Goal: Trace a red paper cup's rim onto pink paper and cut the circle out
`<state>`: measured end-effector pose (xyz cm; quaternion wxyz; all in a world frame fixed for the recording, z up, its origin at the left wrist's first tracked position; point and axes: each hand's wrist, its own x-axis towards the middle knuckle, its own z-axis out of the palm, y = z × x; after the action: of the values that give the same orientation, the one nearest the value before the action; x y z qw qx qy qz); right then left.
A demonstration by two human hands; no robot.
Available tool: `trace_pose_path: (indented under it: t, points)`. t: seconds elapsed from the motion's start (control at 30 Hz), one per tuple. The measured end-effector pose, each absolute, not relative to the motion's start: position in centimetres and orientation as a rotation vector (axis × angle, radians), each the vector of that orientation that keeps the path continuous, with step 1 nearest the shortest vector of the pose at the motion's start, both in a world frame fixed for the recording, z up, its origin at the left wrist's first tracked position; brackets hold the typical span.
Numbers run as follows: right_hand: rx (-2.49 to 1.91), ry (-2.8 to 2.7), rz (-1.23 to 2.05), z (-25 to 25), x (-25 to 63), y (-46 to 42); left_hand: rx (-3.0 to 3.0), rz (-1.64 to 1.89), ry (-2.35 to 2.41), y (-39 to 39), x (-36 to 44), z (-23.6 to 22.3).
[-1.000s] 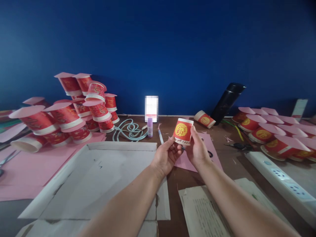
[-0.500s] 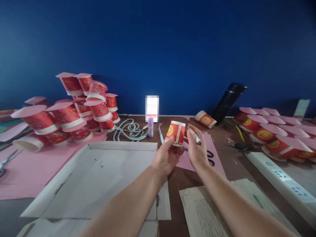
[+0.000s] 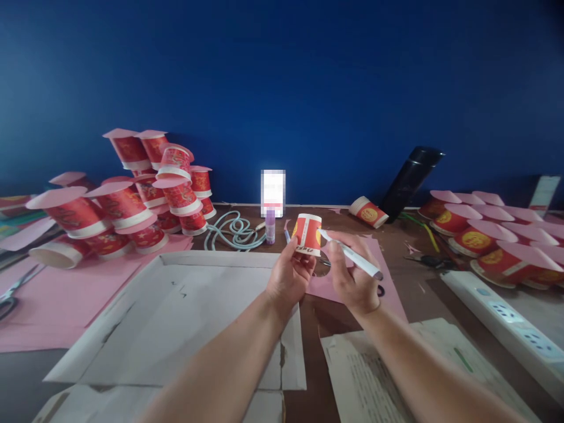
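Red and white paper cup (image 3: pixel 307 228) sits between the two hands, held up above the table (image 3: pixel 317 358) in the middle of the scene. Left hand (image 3: pixel 287 277) has its fingers curled under and behind the lower part of the cup, thumb along the near left side. Right hand (image 3: pixel 352 276) is closed on a white pen (image 3: pixel 359 261), gripped between thumb and fingers; the pen's tip points left at the cup's right side, though whether it touches cannot be told.

A pale strip runs down the front of the cup, its small print unreadable. Part of a yellow emblem shows at either side of the cup, and black marks like characters line the white band at its lower end, too small to make out. Lines of print on the papers (image 3: pixel 352 364) at the near right are likewise illegible.

Beneath the hands lies a pink sheet (image 3: pixel 390 294). Just beyond the cup, slightly left, stands a purple glue stick (image 3: pixel 270 228), with a pale blue cable (image 3: pixel 235 235) coiled left of it. At the far right, another cup (image 3: pixel 366 211) lies tipped beside a leaning black bottle (image 3: pixel 409 185). Near left is a white cardboard tray (image 3: pixel 145 335).
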<state>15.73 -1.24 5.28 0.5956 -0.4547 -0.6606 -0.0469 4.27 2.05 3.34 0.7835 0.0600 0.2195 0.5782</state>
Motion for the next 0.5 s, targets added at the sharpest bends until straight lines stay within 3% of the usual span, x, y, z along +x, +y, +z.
trace_pose_path:
  t: [0.5]
  points:
    - [-1.065, -1.583, -0.235, 4.77, 15.83, -0.70, 0.201, 1.259, 0.460, 2.17, 4.29, 3.02]
